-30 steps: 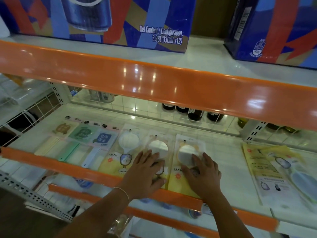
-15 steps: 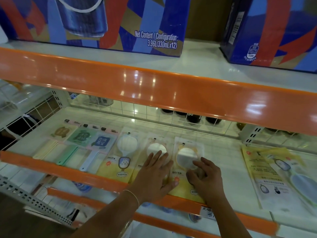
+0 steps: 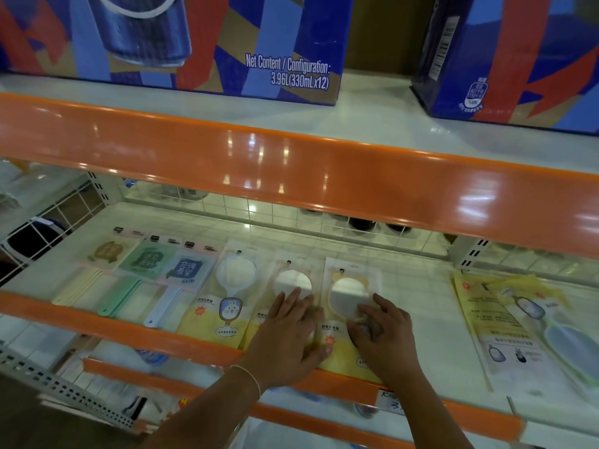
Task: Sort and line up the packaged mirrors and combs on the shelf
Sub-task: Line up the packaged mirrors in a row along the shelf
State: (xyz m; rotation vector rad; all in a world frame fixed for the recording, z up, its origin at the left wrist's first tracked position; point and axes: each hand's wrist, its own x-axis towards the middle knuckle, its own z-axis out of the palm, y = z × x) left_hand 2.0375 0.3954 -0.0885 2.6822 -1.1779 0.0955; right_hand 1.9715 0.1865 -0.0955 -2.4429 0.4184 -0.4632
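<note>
Head view, the only one we have. Middle shelf [image 3: 421, 306], white with an orange front lip, carries a row of flat packs. From the left: three packaged combs, cream [image 3: 97, 267], green [image 3: 136, 273] and blue [image 3: 181, 280], side by side with handles toward the lip. Next, three packaged mirrors: the first [image 3: 227, 293] lies free, just beside the blue comb.

We see the left hand [image 3: 288, 338] lying flat on the second mirror pack [image 3: 288, 277], fingers straight and together, palm down, grip released, pressing only. Thin bracelet at that wrist.

Right hand [image 3: 385, 335] sits on the third mirror pack [image 3: 346, 286], fingers bent with the tips on the round mirror's lower edge; we cannot tell if it pinches the pack or only pushes on it. The two packs touch or slightly overlap along their shared edge; which one, we cannot tell.

Well apart to the right lies a loose overlapping pile of yellow packs [image 3: 492, 322], tilted out of line.

Upper shelf holds two blue and red drink cartons [image 3: 207, 43].
</note>
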